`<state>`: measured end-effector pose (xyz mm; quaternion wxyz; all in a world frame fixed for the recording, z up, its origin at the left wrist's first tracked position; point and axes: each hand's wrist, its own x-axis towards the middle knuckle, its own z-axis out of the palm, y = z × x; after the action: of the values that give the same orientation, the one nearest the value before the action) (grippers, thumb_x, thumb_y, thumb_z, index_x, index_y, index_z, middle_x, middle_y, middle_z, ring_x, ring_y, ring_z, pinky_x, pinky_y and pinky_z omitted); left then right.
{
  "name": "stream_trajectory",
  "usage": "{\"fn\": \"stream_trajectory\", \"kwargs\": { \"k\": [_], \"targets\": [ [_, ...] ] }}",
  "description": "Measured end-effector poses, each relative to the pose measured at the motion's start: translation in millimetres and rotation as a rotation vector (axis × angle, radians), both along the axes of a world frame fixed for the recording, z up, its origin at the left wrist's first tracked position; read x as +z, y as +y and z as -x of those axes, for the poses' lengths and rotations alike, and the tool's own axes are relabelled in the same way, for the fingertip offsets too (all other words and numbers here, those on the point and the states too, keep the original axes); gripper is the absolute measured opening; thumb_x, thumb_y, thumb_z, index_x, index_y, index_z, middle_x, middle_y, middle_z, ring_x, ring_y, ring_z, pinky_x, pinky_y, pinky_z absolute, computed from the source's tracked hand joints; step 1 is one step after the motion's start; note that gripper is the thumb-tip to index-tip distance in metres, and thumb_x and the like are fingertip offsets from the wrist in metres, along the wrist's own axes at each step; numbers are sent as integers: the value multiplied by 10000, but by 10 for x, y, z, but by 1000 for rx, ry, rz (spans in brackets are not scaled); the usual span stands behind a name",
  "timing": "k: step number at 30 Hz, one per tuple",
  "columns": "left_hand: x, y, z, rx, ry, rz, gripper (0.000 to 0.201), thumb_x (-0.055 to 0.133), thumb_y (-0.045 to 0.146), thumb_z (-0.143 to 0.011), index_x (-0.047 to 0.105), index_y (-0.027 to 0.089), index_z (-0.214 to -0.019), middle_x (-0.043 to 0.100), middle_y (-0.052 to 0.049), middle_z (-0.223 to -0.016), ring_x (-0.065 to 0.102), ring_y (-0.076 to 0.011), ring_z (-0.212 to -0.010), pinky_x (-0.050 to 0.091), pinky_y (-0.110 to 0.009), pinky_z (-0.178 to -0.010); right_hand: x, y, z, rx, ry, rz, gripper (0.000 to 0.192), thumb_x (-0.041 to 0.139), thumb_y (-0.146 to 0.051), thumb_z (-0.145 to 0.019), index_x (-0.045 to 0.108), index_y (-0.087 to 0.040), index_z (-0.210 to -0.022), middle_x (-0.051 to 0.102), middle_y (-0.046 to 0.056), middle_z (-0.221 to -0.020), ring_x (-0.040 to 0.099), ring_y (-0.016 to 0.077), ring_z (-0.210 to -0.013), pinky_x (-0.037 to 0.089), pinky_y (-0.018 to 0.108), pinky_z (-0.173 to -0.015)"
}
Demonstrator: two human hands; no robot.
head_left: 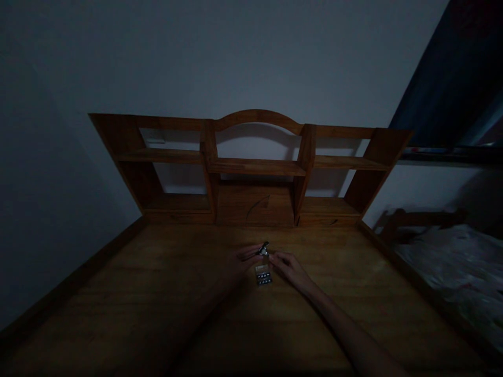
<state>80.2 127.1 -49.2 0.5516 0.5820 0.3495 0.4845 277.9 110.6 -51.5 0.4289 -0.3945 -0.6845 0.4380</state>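
The scene is dim. On a wooden desk [157, 293] lies a small dark box [263, 275] with several pale round pieces in a row. Just beyond it my left hand [245, 256] pinches a small shiny metal object [263, 250], dark at its tip. My right hand [288, 268] reaches in from the right, its fingertips touching the same object and hovering at the box's far edge. What the metal object is I cannot make out.
A wooden hutch [255, 167] with open shelves and an arched top stands at the desk's back against a pale wall. Raised rims run along both desk sides. A bed with light bedding [456, 272] sits to the right, under a dark window.
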Motion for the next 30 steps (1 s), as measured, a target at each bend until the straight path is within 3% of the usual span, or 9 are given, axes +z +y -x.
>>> {"fn": "stream_trajectory", "kwargs": {
  "k": [14,21,30],
  "targets": [
    [-1,-63,-26,-7,9,45,479,759,347,-708,670,218,-1161,642,-78,-1231,583,-298,-1167,437,-451,-1042,50,-16,-23,-96,-76,-10,469,540,-515,-879,513,-167,-565,407,-22,-556,394,121,-563,257,263,-535],
    [-5,-78,-32,14,6,34,483,752,316,-721,658,204,-1182,640,-80,-1234,581,-299,-1168,448,-432,-1034,38,-9,-8,-93,-73,-32,464,529,-521,-882,537,-164,-586,413,-22,-560,396,120,-564,266,261,-540],
    [125,-146,-7,105,209,-90,425,675,358,-785,649,232,-1190,643,-46,-1229,601,-251,-1149,439,-432,-1052,-26,27,10,-56,-53,7,468,487,-543,-900,551,-150,-655,409,-30,-587,387,109,-565,269,241,-532]
  ]
}}
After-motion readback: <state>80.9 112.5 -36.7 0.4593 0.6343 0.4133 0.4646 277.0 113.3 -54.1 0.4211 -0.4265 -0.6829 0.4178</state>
